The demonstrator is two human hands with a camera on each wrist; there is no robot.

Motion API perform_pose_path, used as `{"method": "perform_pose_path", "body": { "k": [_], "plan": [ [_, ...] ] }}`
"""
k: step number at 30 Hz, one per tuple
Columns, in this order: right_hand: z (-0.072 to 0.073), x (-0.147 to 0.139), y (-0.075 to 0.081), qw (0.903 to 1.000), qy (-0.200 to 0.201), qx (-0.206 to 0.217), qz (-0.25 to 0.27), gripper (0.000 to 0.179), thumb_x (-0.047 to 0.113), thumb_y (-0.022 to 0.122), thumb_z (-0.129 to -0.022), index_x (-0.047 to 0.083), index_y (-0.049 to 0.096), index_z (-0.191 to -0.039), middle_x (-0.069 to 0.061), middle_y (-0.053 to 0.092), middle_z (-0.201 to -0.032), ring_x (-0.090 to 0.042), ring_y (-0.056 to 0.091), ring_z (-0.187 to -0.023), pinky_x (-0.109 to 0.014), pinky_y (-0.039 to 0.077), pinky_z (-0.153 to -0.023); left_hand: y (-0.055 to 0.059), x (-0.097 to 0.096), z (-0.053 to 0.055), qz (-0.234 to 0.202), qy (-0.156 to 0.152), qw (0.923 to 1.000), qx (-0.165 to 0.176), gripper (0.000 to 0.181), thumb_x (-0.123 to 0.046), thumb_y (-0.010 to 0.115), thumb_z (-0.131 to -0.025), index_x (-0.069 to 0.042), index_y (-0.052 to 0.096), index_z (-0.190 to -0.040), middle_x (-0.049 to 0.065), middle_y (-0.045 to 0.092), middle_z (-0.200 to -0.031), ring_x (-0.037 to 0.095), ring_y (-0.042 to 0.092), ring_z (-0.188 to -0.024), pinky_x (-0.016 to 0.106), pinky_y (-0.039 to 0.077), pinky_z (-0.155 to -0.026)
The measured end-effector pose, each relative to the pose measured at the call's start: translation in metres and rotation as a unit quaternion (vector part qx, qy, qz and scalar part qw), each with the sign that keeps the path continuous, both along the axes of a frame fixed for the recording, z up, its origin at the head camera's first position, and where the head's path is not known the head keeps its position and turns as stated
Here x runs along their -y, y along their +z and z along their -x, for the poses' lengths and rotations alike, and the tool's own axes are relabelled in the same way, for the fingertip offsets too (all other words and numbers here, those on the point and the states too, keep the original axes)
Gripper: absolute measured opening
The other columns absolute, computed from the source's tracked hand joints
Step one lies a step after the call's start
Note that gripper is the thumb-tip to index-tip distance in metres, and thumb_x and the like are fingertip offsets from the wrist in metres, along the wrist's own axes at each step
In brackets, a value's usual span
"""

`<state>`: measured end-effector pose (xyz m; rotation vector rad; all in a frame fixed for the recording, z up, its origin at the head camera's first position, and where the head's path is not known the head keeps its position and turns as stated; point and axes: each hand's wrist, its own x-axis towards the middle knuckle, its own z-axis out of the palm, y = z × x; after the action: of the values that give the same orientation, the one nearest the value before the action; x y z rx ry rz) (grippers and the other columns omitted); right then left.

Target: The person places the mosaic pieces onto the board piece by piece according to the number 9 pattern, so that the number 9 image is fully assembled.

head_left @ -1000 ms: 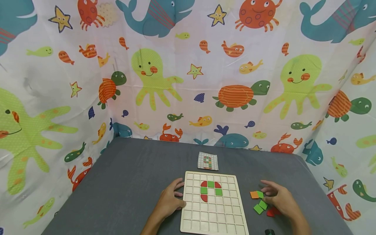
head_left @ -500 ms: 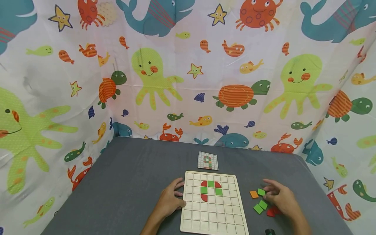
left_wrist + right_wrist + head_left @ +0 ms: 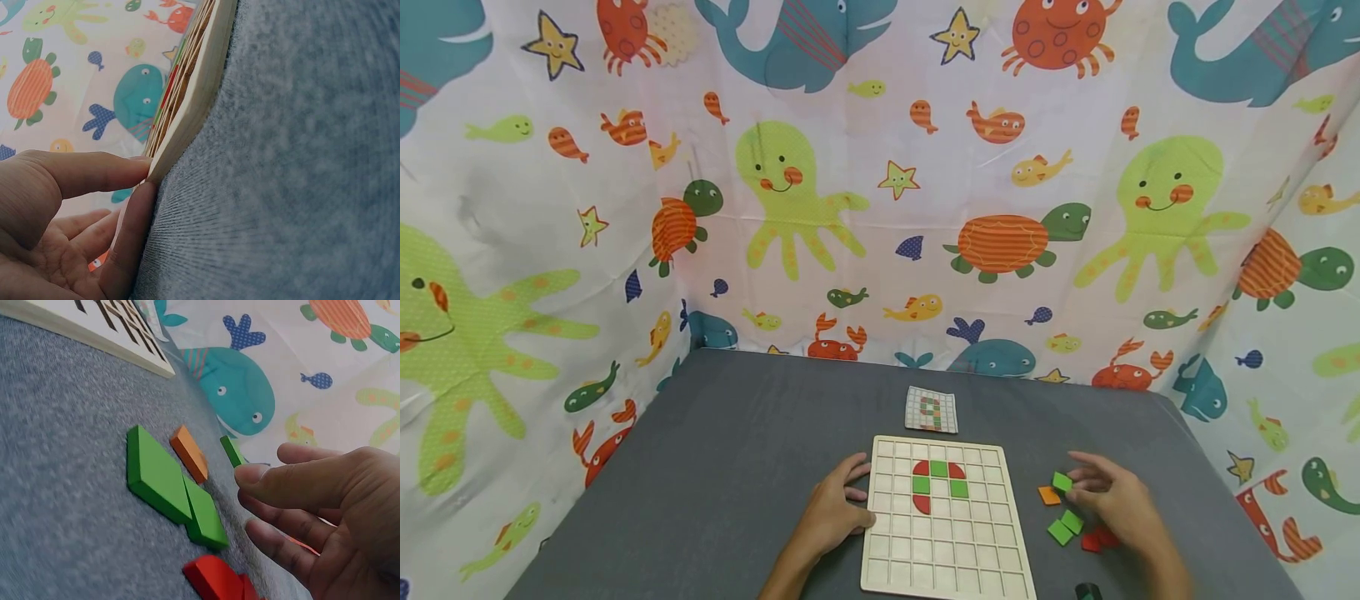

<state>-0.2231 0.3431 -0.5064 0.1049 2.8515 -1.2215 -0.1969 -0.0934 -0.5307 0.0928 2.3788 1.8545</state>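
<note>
Board: I am taking the wooden board (image 3: 947, 535) as my landmark; it is lying flat on the grey table (image 3: 715, 467).
Left hand: the left hand (image 3: 830, 507) is pinching the board's left edge, thumb and finger almost meeting there.
Right hand: the right hand (image 3: 1116, 500) is staying well right of the board, thumb and fingertips nearly closed on one green tile (image 3: 1062, 482).
Set pieces: six red and green pieces (image 3: 938, 469) are sitting in the board's squares, toward its far edge.
Loose pieces: right of the board, an orange tile (image 3: 1049, 497) is lying near the held one, two other green tiles (image 3: 1061, 533) are touching, and red pieces (image 3: 1092, 542) are partly hiding behind the hand.
Card: a pattern card (image 3: 931, 398) is lying just beyond the board's far edge.
Room: I am seeing a strip of table between the board's right edge and the loose pieces; a broader stretch is running off to its left.
</note>
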Motion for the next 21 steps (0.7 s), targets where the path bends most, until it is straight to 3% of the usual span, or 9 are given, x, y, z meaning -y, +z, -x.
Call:
{"method": "perform_pose_path", "body": {
  "k": [9, 21],
  "plan": [
    [0.001, 0.021, 0.005, 0.9997, 0.01, -0.005, 0.021, 0.061, 0.002, 0.082, -0.088, 0.0, 0.06, -0.146, -0.013, 0.076, -0.113, -0.021, 0.073, -0.095, -0.029, 0.059, -0.074, -0.001, 0.0, 0.001, 0.0, 0.001, 1.0, 0.002, 0.096, 0.012, 0.079, -0.069, -0.006, 0.048, -0.158, 0.016, 0.06, -0.152, 0.027, 0.065, -0.107, 0.039, 0.06, -0.061],
    [0.001, 0.051, 0.008, 0.9957, 0.061, -0.012, 0.068, 0.061, 0.001, 0.083, -0.087, 0.0, 0.061, -0.144, -0.012, 0.074, -0.111, -0.02, 0.071, -0.09, -0.032, 0.06, -0.068, 0.0, 0.0, 0.0, 0.0, -0.001, 1.0, 0.002, 0.096, 0.012, 0.079, -0.069, -0.006, 0.047, -0.158, 0.016, 0.059, -0.153, 0.028, 0.065, -0.108, 0.04, 0.06, -0.06]
  ]
}}
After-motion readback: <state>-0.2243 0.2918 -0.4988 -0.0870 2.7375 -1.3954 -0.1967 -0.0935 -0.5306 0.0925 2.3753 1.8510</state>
